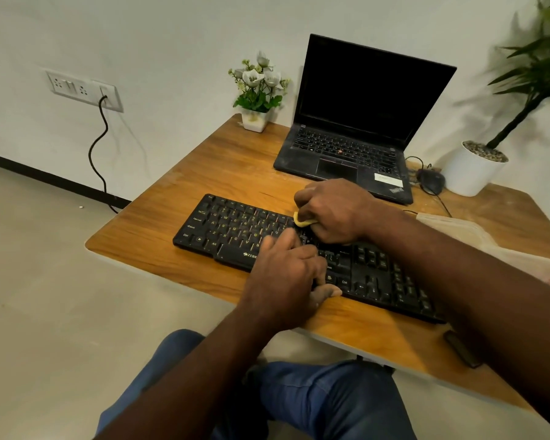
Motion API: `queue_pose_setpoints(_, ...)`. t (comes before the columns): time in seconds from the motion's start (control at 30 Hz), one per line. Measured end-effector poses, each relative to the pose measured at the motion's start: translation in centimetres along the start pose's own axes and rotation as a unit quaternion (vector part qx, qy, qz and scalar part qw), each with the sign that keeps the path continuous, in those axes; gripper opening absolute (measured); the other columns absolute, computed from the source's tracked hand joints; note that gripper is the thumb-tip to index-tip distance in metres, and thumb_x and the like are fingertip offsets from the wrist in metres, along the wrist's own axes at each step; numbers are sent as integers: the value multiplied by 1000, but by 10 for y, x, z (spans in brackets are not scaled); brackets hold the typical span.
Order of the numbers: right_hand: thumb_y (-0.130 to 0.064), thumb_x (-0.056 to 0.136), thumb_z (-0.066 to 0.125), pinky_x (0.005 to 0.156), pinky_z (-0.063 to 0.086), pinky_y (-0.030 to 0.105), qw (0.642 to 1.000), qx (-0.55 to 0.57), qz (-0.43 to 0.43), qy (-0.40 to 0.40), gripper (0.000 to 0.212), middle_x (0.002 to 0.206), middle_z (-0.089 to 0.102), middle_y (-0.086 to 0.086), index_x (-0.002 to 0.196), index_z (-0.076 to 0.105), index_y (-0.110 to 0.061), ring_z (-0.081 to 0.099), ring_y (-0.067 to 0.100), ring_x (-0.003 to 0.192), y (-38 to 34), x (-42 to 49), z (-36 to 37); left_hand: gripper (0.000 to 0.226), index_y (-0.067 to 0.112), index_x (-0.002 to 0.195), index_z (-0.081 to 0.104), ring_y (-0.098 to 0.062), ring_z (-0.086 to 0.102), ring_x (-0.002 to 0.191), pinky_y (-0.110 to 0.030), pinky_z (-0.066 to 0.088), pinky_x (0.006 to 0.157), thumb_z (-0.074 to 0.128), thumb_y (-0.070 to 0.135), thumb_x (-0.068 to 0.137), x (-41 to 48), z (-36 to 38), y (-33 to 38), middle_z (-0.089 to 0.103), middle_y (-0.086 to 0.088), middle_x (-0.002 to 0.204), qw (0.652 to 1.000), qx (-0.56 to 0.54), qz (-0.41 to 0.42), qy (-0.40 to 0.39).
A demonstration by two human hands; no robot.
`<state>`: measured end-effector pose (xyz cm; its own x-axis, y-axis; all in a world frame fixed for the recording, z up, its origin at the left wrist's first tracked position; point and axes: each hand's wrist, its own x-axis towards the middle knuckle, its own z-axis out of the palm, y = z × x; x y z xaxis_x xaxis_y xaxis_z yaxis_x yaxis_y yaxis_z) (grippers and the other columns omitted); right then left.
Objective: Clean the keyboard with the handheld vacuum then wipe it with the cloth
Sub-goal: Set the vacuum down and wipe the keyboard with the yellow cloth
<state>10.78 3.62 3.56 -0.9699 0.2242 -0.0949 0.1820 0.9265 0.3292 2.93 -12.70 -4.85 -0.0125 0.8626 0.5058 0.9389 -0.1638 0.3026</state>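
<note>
You seem to be on the wiping step: your right hand (331,211) has its grip bunched round the yellow cloth (302,221) at the middle of the keyboard (229,227) on the tabletop (204,173), your left hand (286,274) rests on the front keys holding nothing, so next drag the cloth along the rows.

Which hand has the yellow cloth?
The right hand, farther from the camera, grips the yellow cloth on the keyboard; the left hand holds nothing and just rests on it.

Bare desk (178,185) left of laptop (346,147).
</note>
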Motion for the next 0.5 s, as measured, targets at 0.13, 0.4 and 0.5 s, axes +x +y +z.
queue_pose_setpoints(0.13, -26, 90, 54, 66, 39, 26, 1000, 0, -18, 5, 28, 109, 63, -8, 107, 77, -22, 58, 13, 99, -2, -3, -4, 35, 30, 73, 65, -8, 34, 91, -37, 35, 77, 71, 64, 80, -1, 0, -2, 59, 17, 82, 1000, -7, -2, -1)
queue_pose_setpoints(0.4, -17, 91, 62, 80, 54, 37, 973, 218, 72, 19, 27, 105, 70, -13, 107, 81, -29, 65, 10, 97, 7, -9, 4, 35, 31, 73, 65, -6, 31, 91, -35, 28, 77, 71, 65, 81, 0, -1, -1, 58, 19, 83, 1000, -11, -4, -7)
queue_pose_setpoints(0.5, -1, 90, 69, 86, 53, 27, 882, 439, 167, 46, 30, 105, 74, -8, 108, 82, -21, 67, 8, 97, 10, -31, 13, 34, 31, 75, 66, -6, 29, 91, -34, 26, 78, 71, 64, 82, 0, -1, -1, 54, 21, 84, 1000, -17, -13, -14)
